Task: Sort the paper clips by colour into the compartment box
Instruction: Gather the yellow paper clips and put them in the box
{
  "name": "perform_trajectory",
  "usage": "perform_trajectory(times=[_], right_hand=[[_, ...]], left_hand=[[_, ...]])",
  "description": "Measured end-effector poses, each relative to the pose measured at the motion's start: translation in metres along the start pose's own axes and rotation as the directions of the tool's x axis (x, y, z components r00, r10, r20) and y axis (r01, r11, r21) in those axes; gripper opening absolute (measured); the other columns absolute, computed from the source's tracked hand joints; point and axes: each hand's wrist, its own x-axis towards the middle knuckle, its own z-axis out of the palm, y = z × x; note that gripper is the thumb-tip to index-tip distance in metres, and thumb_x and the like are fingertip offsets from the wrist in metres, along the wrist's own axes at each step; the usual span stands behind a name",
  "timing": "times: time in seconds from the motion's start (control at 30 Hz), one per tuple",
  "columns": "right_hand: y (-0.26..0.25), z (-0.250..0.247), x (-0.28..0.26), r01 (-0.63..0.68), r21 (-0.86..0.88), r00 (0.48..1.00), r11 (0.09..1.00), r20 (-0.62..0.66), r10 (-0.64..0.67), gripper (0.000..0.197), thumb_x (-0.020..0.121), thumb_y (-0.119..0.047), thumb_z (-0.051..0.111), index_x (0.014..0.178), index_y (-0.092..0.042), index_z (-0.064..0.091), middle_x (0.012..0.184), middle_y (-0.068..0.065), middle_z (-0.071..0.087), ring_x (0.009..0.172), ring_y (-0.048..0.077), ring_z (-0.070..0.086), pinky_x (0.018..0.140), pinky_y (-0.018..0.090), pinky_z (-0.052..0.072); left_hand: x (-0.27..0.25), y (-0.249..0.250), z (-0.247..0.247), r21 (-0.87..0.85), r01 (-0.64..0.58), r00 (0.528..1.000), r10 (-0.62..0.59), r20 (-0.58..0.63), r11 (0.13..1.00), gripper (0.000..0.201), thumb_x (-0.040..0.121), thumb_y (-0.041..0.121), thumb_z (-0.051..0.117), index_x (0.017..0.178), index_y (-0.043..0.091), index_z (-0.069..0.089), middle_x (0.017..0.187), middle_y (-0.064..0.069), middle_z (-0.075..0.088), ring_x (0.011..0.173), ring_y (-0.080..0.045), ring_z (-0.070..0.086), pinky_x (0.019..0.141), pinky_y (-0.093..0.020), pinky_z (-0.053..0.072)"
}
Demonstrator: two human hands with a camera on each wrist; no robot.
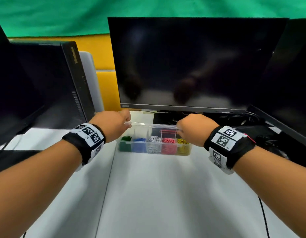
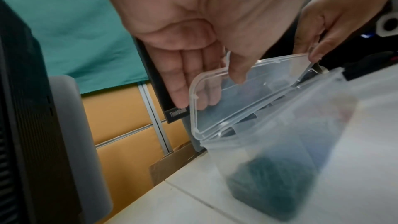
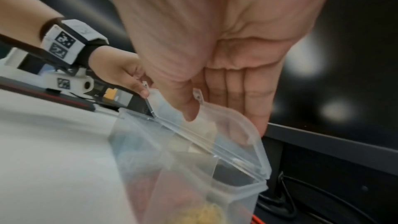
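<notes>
The left hand (image 2: 193, 43) pinches the clear lid (image 2: 247, 94) of the compartment box (image 2: 290, 142) — thumb in front, fingers behind — while the right hand (image 2: 318, 28) holds the lid's far corner; green clips (image 2: 269, 181) blur inside.

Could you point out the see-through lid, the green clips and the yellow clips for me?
lid (image 2: 247, 98), left wrist view, middle of clear panel.
green clips (image 1: 125, 138), head view, top of pile.
yellow clips (image 1: 182, 141), head view, top of pile.

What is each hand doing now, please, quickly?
Left hand: pinches the left end of the clear lid.
Right hand: pinches the lid's right end.
</notes>
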Motion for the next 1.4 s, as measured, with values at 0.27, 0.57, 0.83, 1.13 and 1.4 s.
perform_trajectory(times=[0.27, 0.57, 0.83, 1.13, 1.4], right_hand=[[-0.020, 0.018, -0.018, 0.036, -0.096, 0.982, 0.995, 0.187, -0.018, 0.034, 0.099, -0.029, 0.055, 0.128, -0.012, 0.062, 0.111, 0.008, 0.069, 0.097, 0.027, 0.067, 0.071, 0.028, 0.043], [-0.026, 0.039, -0.031, 0.135, -0.188, 0.982, 0.973, 0.160, -0.105, 0.035, 0.097, -0.006, 0.040, 0.129, -0.001, 0.056, 0.121, 0.016, 0.061, 0.103, 0.031, 0.064, 0.070, 0.033, 0.042], [-0.021, 0.040, -0.034, 0.065, -0.052, 0.988, 0.997, 0.141, -0.057, 0.040, 0.094, -0.011, 0.045, 0.133, -0.003, 0.052, 0.123, 0.014, 0.061, 0.101, 0.032, 0.064, 0.078, 0.034, 0.049], [-0.001, 0.032, -0.015, 0.111, 0.022, 0.986, 0.994, 0.126, -0.113, 0.036, 0.097, -0.031, 0.060, 0.130, -0.018, 0.063, 0.105, 0.005, 0.065, 0.078, 0.022, 0.049, 0.070, 0.026, 0.038], [-0.002, 0.049, -0.004, 0.211, -0.110, 0.977, 0.971, 0.041, -0.208, 0.017, 0.092, -0.023, 0.061, 0.105, -0.014, 0.068, 0.093, 0.008, 0.070, 0.077, 0.030, 0.068, 0.067, 0.033, 0.054]], left_hand=[[-0.038, 0.018, 0.013, 0.239, -0.221, 0.960, 0.168, 0.224, 0.945, 0.042, 0.097, 0.015, 0.055, 0.133, 0.013, 0.033, 0.105, -0.012, 0.064, 0.080, -0.030, 0.063, 0.071, -0.037, 0.055], [-0.046, 0.019, 0.038, 0.237, -0.245, 0.952, 0.188, 0.240, 0.940, 0.048, 0.101, 0.017, 0.046, 0.146, 0.009, 0.032, 0.159, -0.018, 0.029, 0.118, -0.036, 0.060, 0.094, -0.043, 0.051], [-0.040, 0.005, 0.024, -0.139, -0.133, 0.984, 0.148, 0.103, 0.981, 0.032, 0.100, 0.039, 0.053, 0.127, 0.030, 0.067, 0.136, 0.008, 0.062, 0.119, -0.018, 0.060, 0.103, -0.033, 0.047], [-0.011, 0.019, 0.011, 0.079, -0.179, 0.966, 0.160, 0.203, 0.981, 0.022, 0.090, 0.044, 0.066, 0.101, 0.026, 0.069, 0.092, 0.002, 0.067, 0.078, -0.018, 0.053, 0.066, -0.026, 0.041], [-0.021, 0.013, 0.028, 0.038, -0.185, 0.970, 0.176, 0.170, 0.982, 0.026, 0.097, 0.043, 0.052, 0.117, 0.028, 0.059, 0.102, 0.000, 0.069, 0.088, -0.024, 0.065, 0.073, -0.031, 0.054]])
